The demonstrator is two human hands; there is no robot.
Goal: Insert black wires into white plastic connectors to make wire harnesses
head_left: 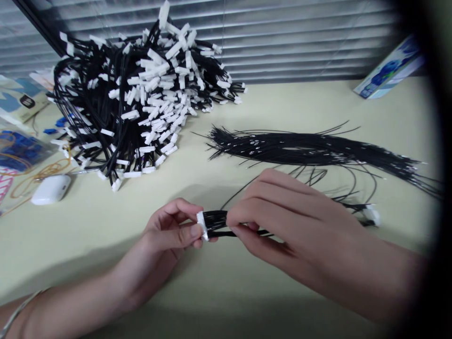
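Between the thumb and fingers of my left hand point(176, 230) is a white plug connector point(201, 225). Black wires point(215, 219) run out of its right side. My right hand point(289, 221) is closed in a pinch just right of the connector, on one or more of these wires; its fingertips hide exactly which. One thin wire stands out upward to the right behind the fingers. Past my right hand lies another white connector point(372, 215) at the far end of black wires.
A big heap of black cables with white connectors point(155, 94) fills the back left. Loose black wires point(300, 148) lie bundled behind my right hand. At left are a white earbud case point(51, 189) and a bag of blue parts point(21, 148). A box point(388, 68) stands back right.
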